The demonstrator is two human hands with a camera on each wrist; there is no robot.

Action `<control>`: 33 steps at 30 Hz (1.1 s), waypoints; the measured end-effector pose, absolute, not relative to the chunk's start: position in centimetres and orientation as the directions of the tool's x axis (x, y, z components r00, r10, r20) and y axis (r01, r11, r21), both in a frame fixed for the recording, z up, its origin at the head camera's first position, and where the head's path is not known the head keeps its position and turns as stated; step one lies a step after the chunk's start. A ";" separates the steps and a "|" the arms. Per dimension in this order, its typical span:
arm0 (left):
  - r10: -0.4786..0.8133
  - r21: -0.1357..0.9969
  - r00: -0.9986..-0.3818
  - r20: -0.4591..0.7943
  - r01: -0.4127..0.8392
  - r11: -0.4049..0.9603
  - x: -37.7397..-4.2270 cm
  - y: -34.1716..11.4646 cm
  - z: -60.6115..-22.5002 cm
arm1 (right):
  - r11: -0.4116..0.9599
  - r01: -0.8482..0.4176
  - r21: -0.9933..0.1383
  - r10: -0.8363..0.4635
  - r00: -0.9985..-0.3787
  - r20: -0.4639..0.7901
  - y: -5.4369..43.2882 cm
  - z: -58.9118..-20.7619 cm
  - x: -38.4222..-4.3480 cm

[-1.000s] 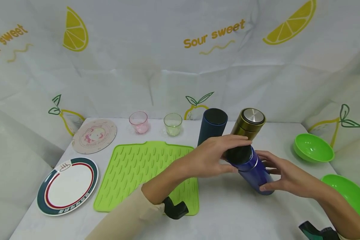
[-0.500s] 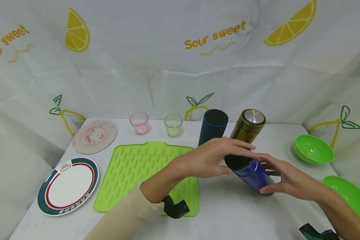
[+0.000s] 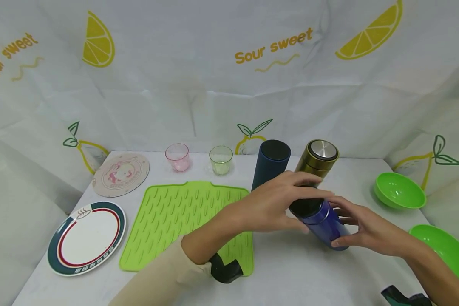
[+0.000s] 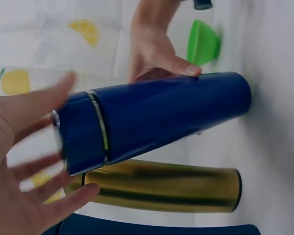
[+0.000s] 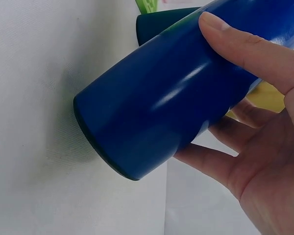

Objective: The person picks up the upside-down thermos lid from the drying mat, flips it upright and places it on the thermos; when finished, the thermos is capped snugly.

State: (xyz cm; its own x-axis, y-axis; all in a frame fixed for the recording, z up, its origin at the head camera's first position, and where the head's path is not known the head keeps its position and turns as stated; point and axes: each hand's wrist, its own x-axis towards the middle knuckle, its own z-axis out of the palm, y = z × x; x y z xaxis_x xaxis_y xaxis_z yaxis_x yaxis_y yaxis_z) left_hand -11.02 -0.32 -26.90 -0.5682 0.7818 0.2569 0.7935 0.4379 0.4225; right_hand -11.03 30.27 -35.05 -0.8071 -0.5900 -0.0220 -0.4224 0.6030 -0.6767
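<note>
A blue thermos [image 3: 327, 229] leans to the left in the head view, its base low over the table. My right hand [image 3: 369, 227] grips its body, thumb on the near side and fingers round the far side, as the right wrist view shows on the thermos [image 5: 152, 103]. Around the cap [image 4: 81, 132] my left hand [image 4: 19, 191] has its fingers spread and fairly straight; any contact is hard to tell. In the head view that left hand [image 3: 277, 202] covers part of the dark cap top. Behind stand a gold thermos [image 3: 316, 161] and a dark blue thermos [image 3: 271, 168].
A green ridged mat [image 3: 191, 216] lies left of the hands. Further left are a rimmed plate [image 3: 92, 238] and a round pink mat [image 3: 121, 174]. A pink glass [image 3: 177, 158] and a green glass [image 3: 221, 160] stand at the back, two green bowls [image 3: 399, 190] at the right.
The thermos tips a little further left than a second ago. My left hand's fingers shift round its cap and now spread apart. The right hand keeps its hold.
</note>
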 end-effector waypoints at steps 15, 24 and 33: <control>0.692 0.401 -0.679 0.245 0.721 0.565 -10.7 -0.5 -27.2 | 0.586 -0.446 -0.677 -0.604 -0.797 0.003 29.9 -34.9 -10.8; 0.833 0.433 -0.507 0.222 0.817 0.382 -11.3 -0.6 -26.8 | 0.595 -0.454 -0.664 -0.607 -0.794 -0.001 30.0 -34.9 -10.7; 0.743 0.352 -0.628 0.230 0.766 0.538 -10.7 -0.4 -26.8 | 0.592 -0.440 -0.676 -0.603 -0.797 -0.009 29.8 -34.8 -10.7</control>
